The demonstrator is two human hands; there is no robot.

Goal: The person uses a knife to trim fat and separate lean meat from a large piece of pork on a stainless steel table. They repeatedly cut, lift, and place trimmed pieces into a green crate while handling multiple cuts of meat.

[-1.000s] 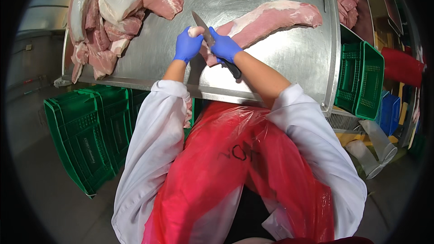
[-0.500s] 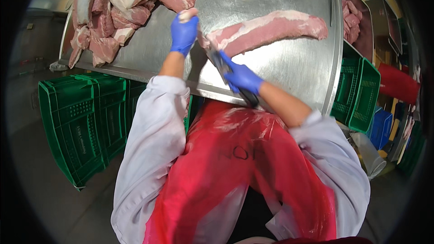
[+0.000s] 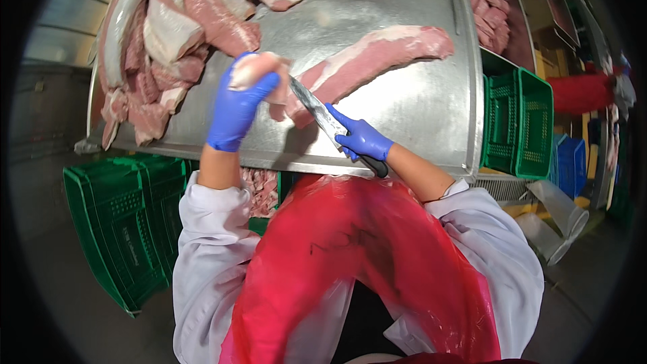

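Observation:
A long strip of pale pink meat (image 3: 377,61) with a whitish layer along its far side lies across the steel table (image 3: 377,0). My left hand (image 3: 236,111), in a blue glove, is closed around a pale flap of meat (image 3: 259,69) at the strip's left end. Whether the flap is still joined to the strip cannot be made out. My right hand (image 3: 364,140), also gloved in blue, grips a knife (image 3: 315,108) with a black handle. Its blade points away to the left, and the tip is beside the held flap.
Several large cuts of meat (image 3: 182,27) are heaped at the table's far left. A bin of meat pieces (image 3: 488,17) and a green crate (image 3: 532,125) stand past the right edge. Green crates (image 3: 128,229) are at the near left. A long, thin dark tool (image 3: 453,0) rests near the right edge.
My left hand has come nearer and to the left, with the pale flap now bunched in it. The knife's blade shows more fully, close to the flap. The view has shifted a little.

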